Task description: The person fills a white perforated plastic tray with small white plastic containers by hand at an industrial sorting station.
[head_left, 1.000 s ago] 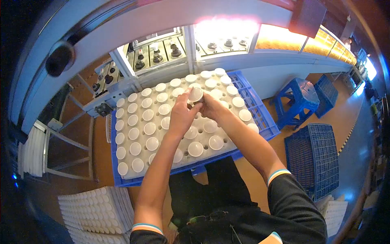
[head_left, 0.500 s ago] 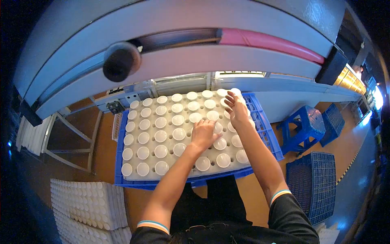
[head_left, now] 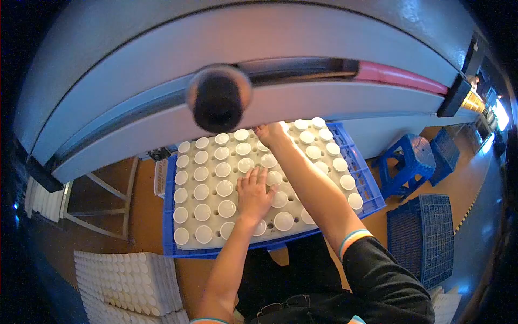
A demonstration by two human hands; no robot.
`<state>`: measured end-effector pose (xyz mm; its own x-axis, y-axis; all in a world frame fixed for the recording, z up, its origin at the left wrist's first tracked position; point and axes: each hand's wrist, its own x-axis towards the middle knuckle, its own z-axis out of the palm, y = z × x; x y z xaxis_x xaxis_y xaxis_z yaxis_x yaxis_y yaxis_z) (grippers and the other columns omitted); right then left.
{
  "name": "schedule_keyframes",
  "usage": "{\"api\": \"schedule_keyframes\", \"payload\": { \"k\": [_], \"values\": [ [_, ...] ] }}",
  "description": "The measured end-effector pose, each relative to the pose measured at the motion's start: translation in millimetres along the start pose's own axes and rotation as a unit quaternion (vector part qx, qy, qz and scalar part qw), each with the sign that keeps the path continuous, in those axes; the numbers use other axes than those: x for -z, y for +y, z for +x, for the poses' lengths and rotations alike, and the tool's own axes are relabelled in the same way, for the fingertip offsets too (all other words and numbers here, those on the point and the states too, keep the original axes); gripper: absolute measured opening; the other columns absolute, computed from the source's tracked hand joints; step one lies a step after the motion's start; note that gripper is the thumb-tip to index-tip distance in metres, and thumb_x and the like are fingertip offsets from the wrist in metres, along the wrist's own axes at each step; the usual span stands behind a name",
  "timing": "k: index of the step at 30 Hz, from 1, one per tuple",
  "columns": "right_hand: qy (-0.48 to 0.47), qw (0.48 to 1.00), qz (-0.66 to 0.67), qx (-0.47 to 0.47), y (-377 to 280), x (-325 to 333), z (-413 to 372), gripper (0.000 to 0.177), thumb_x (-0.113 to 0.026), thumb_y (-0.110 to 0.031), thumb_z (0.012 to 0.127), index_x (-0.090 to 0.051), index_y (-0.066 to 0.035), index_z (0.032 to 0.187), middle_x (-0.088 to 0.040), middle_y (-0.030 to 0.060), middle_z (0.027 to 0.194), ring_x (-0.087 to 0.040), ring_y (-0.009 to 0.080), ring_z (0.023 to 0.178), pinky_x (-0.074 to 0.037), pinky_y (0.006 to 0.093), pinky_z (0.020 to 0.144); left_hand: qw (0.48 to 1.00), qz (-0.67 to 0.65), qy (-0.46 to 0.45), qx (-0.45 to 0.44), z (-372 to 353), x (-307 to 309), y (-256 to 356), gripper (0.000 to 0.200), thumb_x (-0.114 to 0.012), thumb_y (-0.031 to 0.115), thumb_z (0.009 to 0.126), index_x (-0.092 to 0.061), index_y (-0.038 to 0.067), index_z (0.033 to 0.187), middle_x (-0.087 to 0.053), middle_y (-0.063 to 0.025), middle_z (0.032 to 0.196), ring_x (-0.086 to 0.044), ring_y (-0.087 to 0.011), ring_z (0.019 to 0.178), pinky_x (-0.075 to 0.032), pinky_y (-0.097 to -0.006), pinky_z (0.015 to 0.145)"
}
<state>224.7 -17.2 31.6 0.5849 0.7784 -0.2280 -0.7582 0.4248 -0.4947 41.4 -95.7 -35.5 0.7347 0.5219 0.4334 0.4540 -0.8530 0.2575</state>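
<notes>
A pale tray [head_left: 216,240] with rows of round white cups [head_left: 202,212] lies on a blue plastic crate [head_left: 369,186]. My left hand [head_left: 253,194] rests over the cups near the tray's middle, its fingers apart and pointing away from me. Farther back, my right hand [head_left: 271,133] reaches to the tray's far edge, beneath the pale machine panel. Its fingertips are partly hidden there, and whether they hold anything cannot be seen.
A pale machine panel [head_left: 324,100] with a dark round knob [head_left: 218,102] hangs over the far side. Stacked white trays [head_left: 127,281] stand at lower left. To the right are a blue stool [head_left: 413,156] and blue crates [head_left: 423,240]. A metal frame [head_left: 129,200] stands left.
My right hand has moved left from the tray's far right corner to its far edge. My left hand has shifted slightly left over the cups. The camera view has also shifted.
</notes>
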Motion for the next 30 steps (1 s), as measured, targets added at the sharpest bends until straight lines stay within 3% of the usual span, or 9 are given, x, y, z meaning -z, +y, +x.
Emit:
{"api": "schedule_keyframes", "payload": {
  "k": [4, 6, 10, 17, 19, 23, 25, 26, 30],
  "values": [
    [-0.088, 0.994, -0.021, 0.056, 36, 7, 51, 0.043, -0.042, -0.048, 0.094, -0.051, -0.012, 0.115, -0.055, 0.0097, 0.105, -0.055, 0.0224, 0.084, -0.043, 0.0331, 0.066, 0.999, -0.017, -0.021, 0.022, 2, 2, 2, 0.054, -0.056, 0.039, 0.085, -0.050, 0.007, 0.128, -0.049, -0.0146, 0.131, -0.036, -0.0295, 0.130, -0.022, -0.0486, 0.108],
    [0.004, 0.991, 0.086, -0.102, 39, 3, 55, 0.039, -0.048, -0.047, 0.092, -0.052, -0.014, 0.112, -0.055, 0.0073, 0.099, -0.055, 0.0218, 0.083, -0.042, 0.0356, 0.063, 0.999, -0.023, -0.022, 0.021, 0, 3, 2, 0.053, -0.056, 0.037, 0.085, -0.051, 0.007, 0.127, -0.050, -0.0145, 0.130, -0.037, -0.0293, 0.129, -0.023, -0.0486, 0.108],
    [-0.049, 0.993, 0.078, -0.073, 49, -12, 38, 0.035, -0.049, -0.045, 0.092, -0.053, -0.014, 0.109, -0.056, 0.0058, 0.093, -0.055, 0.0218, 0.080, -0.043, 0.0358, 0.061, 1.000, -0.021, -0.007, 0.021, 0, -1, 0, 0.053, -0.060, 0.035, 0.082, -0.052, 0.004, 0.124, -0.052, -0.0133, 0.128, -0.038, -0.0284, 0.128, -0.024, -0.0482, 0.107],
    [0.020, 0.993, 0.097, -0.062, 48, -26, -2, 0.028, -0.050, -0.040, 0.092, -0.056, -0.012, 0.096, -0.056, 0.0048, 0.075, -0.055, 0.0181, 0.067, -0.042, 0.0303, 0.049, 0.999, -0.016, 0.007, 0.030, -1, -14, -8, 0.050, -0.060, 0.033, 0.081, -0.053, 0.000, 0.119, -0.053, -0.0181, 0.124, -0.043, -0.0303, 0.124, -0.027, -0.0481, 0.105],
    [0.030, 0.978, 0.179, -0.100, 34, -25, -40, 0.027, -0.050, -0.038, 0.093, -0.052, -0.012, 0.090, -0.047, 0.0026, 0.066, -0.043, 0.0130, 0.052, -0.034, 0.0253, 0.042, 0.971, -0.210, 0.094, 0.059, 5, -15, -20, 0.047, -0.058, 0.024, 0.084, -0.049, -0.001, 0.123, -0.053, -0.0196, 0.124, -0.050, -0.0313, 0.114, -0.037, -0.0447, 0.097],
    [-0.090, 0.995, 0.047, 0.000, 18, 48, -92, 0.030, -0.044, -0.036, 0.096, -0.051, -0.009, 0.084, -0.052, 0.0040, 0.074, -0.046, 0.0117, 0.056, -0.031, 0.0241, 0.042, 0.823, -0.516, 0.172, 0.165, 10, 51, 8, 0.049, -0.064, 0.013, 0.083, -0.048, 0.002, 0.128, -0.056, -0.0144, 0.118, -0.057, -0.0227, 0.103, -0.048, -0.0338, 0.082],
    [0.009, 0.946, -0.321, 0.038, -3, 48, -152, 0.034, -0.043, -0.037, 0.097, -0.055, -0.007, 0.086, -0.051, 0.0039, 0.069, -0.046, 0.0122, 0.052, -0.033, 0.0248, 0.040, 0.855, -0.503, 0.071, 0.101, 9, 75, 26, 0.052, -0.068, 0.012, 0.080, -0.050, 0.005, 0.128, -0.057, -0.0128, 0.115, -0.058, -0.0204, 0.099, -0.050, -0.0316, 0.078],
    [0.018, 0.947, -0.318, 0.043, -2, 52, -172, 0.034, -0.043, -0.037, 0.097, -0.055, -0.007, 0.086, -0.051, 0.0039, 0.069, -0.046, 0.0122, 0.052, -0.033, 0.0248, 0.040, 0.878, -0.477, -0.025, 0.036, 8, 80, 33, 0.054, -0.071, 0.011, 0.077, -0.052, 0.007, 0.127, -0.058, -0.0112, 0.112, -0.060, -0.0181, 0.096, -0.051, -0.0295, 0.074],
    [0.046, 0.919, -0.375, 0.112, -10, 72, -210, 0.041, -0.038, -0.038, 0.098, -0.059, -0.003, 0.098, -0.054, 0.0060, 0.070, -0.050, 0.0139, 0.055, -0.039, 0.0282, 0.043, 0.905, -0.417, -0.066, -0.047, 8, 83, 49, 0.055, -0.078, 0.015, 0.071, -0.057, 0.010, 0.122, -0.059, -0.0103, 0.109, -0.062, -0.0193, 0.090, -0.052, -0.0321, 0.073]
  ]
}}
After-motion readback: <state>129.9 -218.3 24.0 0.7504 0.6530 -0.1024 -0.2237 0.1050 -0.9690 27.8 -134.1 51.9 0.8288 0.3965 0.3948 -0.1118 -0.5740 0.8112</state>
